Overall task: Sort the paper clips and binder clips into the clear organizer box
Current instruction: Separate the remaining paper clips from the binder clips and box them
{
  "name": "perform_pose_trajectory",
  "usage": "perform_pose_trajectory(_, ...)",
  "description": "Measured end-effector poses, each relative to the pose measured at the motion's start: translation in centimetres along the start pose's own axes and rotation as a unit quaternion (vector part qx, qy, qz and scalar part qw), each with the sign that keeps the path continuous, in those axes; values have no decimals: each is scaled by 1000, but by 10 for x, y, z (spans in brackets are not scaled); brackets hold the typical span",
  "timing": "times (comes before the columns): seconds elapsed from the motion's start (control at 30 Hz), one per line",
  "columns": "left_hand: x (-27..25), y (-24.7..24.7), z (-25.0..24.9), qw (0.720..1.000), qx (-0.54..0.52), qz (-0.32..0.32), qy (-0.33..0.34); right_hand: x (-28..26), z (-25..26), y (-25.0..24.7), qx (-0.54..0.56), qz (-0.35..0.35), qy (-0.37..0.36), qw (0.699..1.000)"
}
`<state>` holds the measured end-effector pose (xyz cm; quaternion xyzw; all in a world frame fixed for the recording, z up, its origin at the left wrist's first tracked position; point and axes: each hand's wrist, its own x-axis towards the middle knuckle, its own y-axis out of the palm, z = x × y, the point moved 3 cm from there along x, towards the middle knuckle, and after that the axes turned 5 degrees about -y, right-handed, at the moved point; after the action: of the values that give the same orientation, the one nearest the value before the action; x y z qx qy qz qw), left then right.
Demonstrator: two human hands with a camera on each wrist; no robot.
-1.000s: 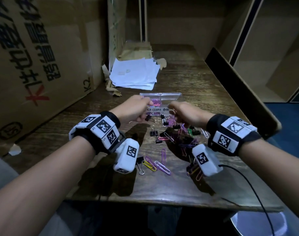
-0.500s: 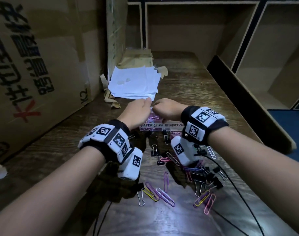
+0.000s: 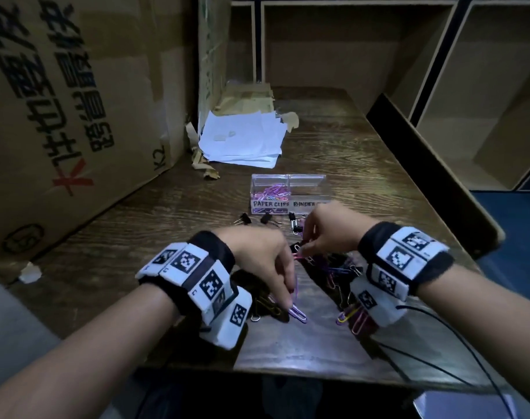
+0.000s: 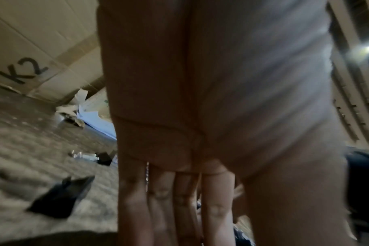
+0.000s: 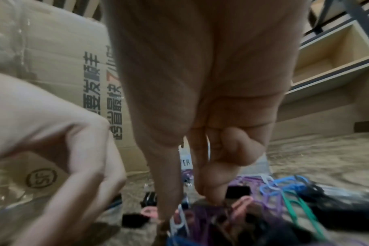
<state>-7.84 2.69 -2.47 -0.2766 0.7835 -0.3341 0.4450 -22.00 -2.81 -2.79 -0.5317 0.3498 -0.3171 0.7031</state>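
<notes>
The clear organizer box [image 3: 306, 179] stands mid-table, labelled PAPER CLIPS and BINDER CLIPS, with pink and purple paper clips in its left compartment. A mixed pile of clips [image 3: 339, 269] lies nearer me. My left hand [image 3: 283, 287] reaches down with straight fingers [image 4: 135, 208], one tip touching a purple paper clip [image 3: 298, 314] on the table. My right hand [image 3: 307, 251] has its thumb and forefinger [image 5: 209, 188] down in the pile, pinching a pale paper clip [image 5: 179, 218]; its other fingers are curled. Black binder clips [image 3: 266, 218] lie in front of the box.
A big cardboard carton [image 3: 61, 116] walls the left side. A stack of white paper [image 3: 242, 140] lies behind the box. A raised board [image 3: 432, 167] runs along the table's right edge, with shelving beyond. A black cable [image 3: 457, 337] trails from my right wrist.
Both hands have drawn back from the organizer box towards me. The left one now reaches for a loose purple clip and the right one is in the pile.
</notes>
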Motion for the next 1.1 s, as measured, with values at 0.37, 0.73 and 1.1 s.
perform_pose_trajectory(0.37, 6, 19, 10, 991, 88, -103, -3, 0, 3, 16, 52, -16, 1, 999)
perform_pose_trajectory(0.73, 1, 0, 36, 971, -178, -160, 9, -5, -11, 14, 283, -81, 39, 955)
perform_pose_trajectory(1.1, -1, -4, 45, 900, -375, -204, -85, -9, -20, 15, 492, -113, 130, 853)
